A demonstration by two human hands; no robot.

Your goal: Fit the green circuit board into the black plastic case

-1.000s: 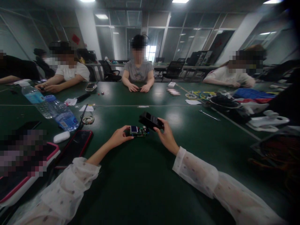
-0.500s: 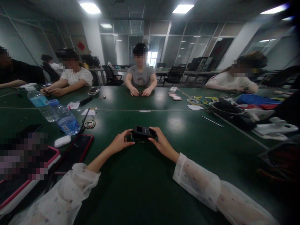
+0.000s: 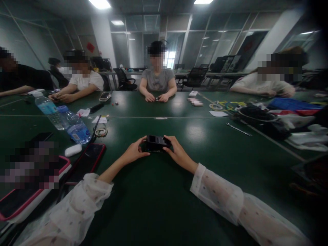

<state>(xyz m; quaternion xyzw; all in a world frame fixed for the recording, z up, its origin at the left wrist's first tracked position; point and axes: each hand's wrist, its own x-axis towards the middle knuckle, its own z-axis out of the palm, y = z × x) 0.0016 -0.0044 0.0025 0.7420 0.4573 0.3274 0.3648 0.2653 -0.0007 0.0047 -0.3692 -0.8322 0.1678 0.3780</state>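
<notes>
On green worktop (image 3: 169, 191), glass partitions (image 3: 134, 48) behind. Pinching black housing (image 3: 155, 141) at its left end with left hand (image 3: 132, 151), at its right end with right hand (image 3: 178, 152), buttoned face up. Located centrally, between blue-capped bottle (image 3: 77, 129) and wrench (image 3: 239, 129). Too dark underneath to tell if touching worktop.

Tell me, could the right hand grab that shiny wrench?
Probably, but not straight away: the right hand is gripping one end of the black case, so it would likely need to let go first. Nothing seems to block the wrench.
</notes>
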